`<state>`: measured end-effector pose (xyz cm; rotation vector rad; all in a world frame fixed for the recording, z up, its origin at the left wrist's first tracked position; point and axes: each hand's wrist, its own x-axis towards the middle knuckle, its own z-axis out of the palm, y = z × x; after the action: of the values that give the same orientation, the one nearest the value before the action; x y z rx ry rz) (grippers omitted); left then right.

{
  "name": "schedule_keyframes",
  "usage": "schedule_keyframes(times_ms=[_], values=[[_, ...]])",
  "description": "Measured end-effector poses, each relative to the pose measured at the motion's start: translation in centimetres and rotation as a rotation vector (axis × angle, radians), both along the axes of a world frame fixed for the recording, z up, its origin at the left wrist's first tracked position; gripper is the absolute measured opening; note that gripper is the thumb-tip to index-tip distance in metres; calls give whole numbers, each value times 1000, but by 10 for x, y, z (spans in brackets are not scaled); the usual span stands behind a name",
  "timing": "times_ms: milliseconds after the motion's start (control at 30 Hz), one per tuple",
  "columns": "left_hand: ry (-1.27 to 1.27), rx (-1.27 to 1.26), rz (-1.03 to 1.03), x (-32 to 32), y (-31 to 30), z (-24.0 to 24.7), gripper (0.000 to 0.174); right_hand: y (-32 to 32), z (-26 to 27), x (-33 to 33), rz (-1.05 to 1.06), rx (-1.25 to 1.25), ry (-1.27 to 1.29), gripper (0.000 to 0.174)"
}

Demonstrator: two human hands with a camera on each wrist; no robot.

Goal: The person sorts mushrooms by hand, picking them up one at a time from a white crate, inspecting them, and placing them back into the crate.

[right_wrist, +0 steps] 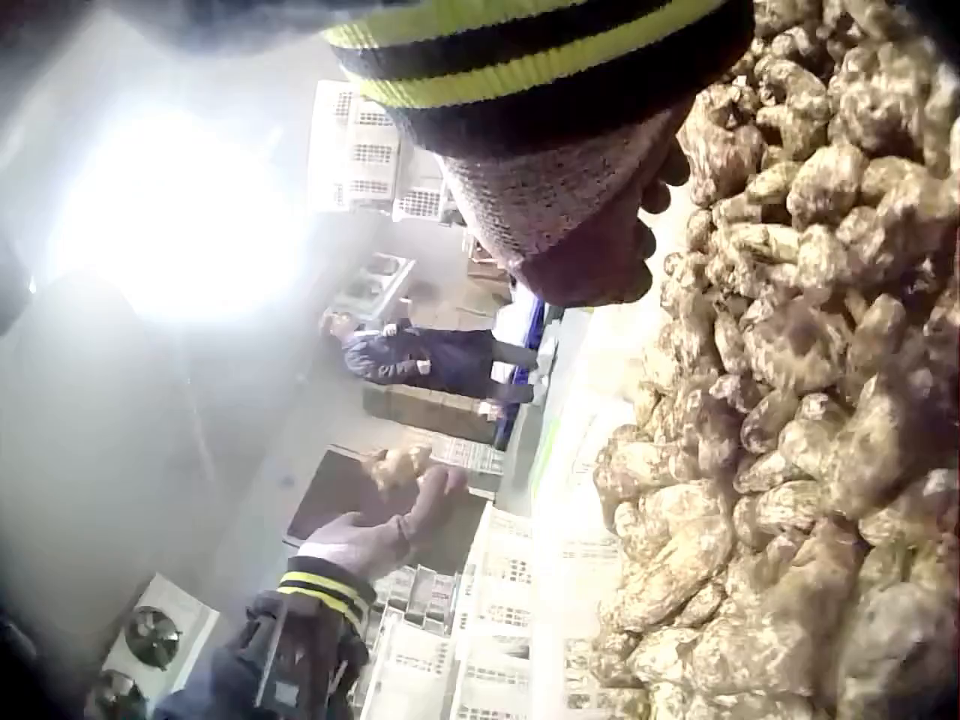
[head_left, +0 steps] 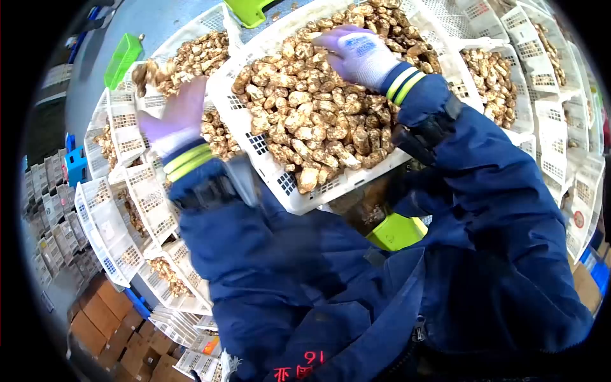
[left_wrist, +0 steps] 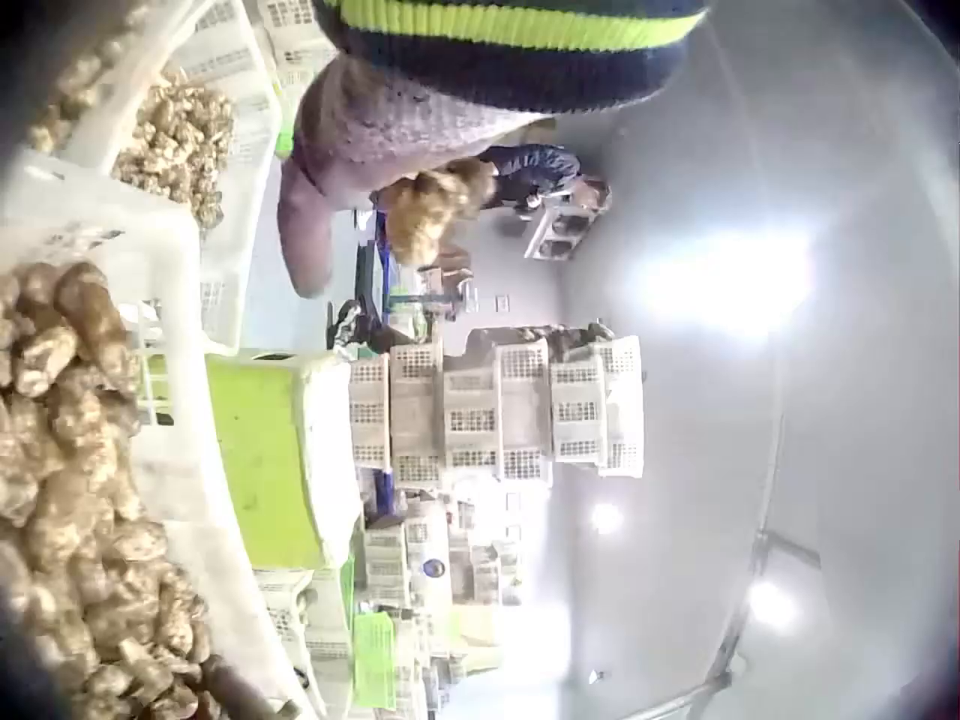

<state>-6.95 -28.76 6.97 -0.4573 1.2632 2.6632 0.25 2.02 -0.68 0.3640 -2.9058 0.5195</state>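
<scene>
A white crate (head_left: pixel 299 200) is heaped with knobbly, pale-brown, soil-stained pieces (head_left: pixel 318 121) that look like tubers or mushrooms. My right hand (head_left: pixel 363 57), in a white and lilac glove, is over the far part of this heap, its fingers extended left. In the right wrist view its fingertips are beside the heap. My left hand (head_left: pixel 175 118), similarly gloved and blurred, is raised left of the crate with fingers and thumb spread. Just beyond those fingers a brown clump (left_wrist: pixel 428 210) appears in midair, over a smaller crate of the same pieces (head_left: pixel 197 57).
More white crates (head_left: pixel 496 83) with such pieces stand on the right, others (head_left: pixel 146 197) on the left. A green basket (head_left: pixel 124 60) is at the back left. Cardboard boxes (head_left: pixel 105 312) are stacked at lower left. Another person (right_wrist: pixel 428 360) stands in the background.
</scene>
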Motion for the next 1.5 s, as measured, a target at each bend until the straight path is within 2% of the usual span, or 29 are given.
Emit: schedule_keyframes(times_ms=[33,100,133,167,200,267,333,400,433,467,533,600,667,733,800,833,867,933,1000,1033,1067,1133,1167,1200,1267,1333,1467,1500], values=[[-73,53,91,20,2,-16,92,-7,-4,-7,9,93,-23,35],[-112,8,-96,77,35,-34,79,-21,-17,-16,-29,281,-132,31],[-122,-1,-207,110,55,-46,72,-19,-26,-18,-4,283,-98,27],[-125,-13,-318,140,80,-47,66,-18,-28,-16,-14,223,-38,24],[-297,-33,-319,165,101,-41,63,-15,-27,-14,-25,167,24,21],[-226,109,-357,179,110,-61,62,-5,-20,3,-57,-171,209,17],[-277,234,-270,172,119,-57,63,-11,18,35,-77,-376,-81,21],[-226,247,-241,167,117,-61,61,-22,42,58,45,-537,-418,26],[-103,186,-249,172,110,-82,56,-24,33,59,38,-516,-238,34],[-181,220,-216,170,110,-76,45,-24,25,52,34,-405,-23,33],[-190,204,-229,172,106,-78,33,-29,-2,26,106,-47,147,33],[-248,167,-171,172,106,-78,25,-40,-26,19,111,154,78,32],[-186,6,-173,175,106,-84,29,-36,-39,18,104,138,135,29],[-352,33,-250,170,105,-73,38,-29,-17,31,40,14,122,28],[-378,33,-289,168,109,-68,45,-22,7,46,11,-191,116,30],[-387,30,-310,166,111,-65,48,-24,16,53,67,-318,122,30],[-349,56,-329,165,115,-57,51,-27,37,62,136,-374,-98,30],[-294,135,-296,170,119,-53,47,-29,49,56,247,-391,-98,29],[-321,100,-386,173,113,-62,41,-23,23,28,205,-132,238,26],[-367,194,-354,172,111,-59,34,-34,10,20,87,-110,220,26],[-372,187,-313,173,111,-56,35,-40,-7,10,188,30,144,36],[-318,339,-299,172,109,-56,36,-54,-24,6,284,191,-10,39],[-321,339,-319,171,110,-54,36,-61,-31,4,270,192,-18,41],[-324,339,-340,169,109,-53,36,-58,-32,10,271,169,3,39],[-127,402,-464,170,108,-54,38,-49,-39,6,278,92,-30,38],[-142,301,-538,172,109,-56,37,-37,-39,13,182,-133,76,27],[-226,247,-415,171,116,-56,37,-5,11,46,-214,-703,-45,22],[-286,317,-375,171,118,-51,37,-10,31,60,-177,-633,49,22]])
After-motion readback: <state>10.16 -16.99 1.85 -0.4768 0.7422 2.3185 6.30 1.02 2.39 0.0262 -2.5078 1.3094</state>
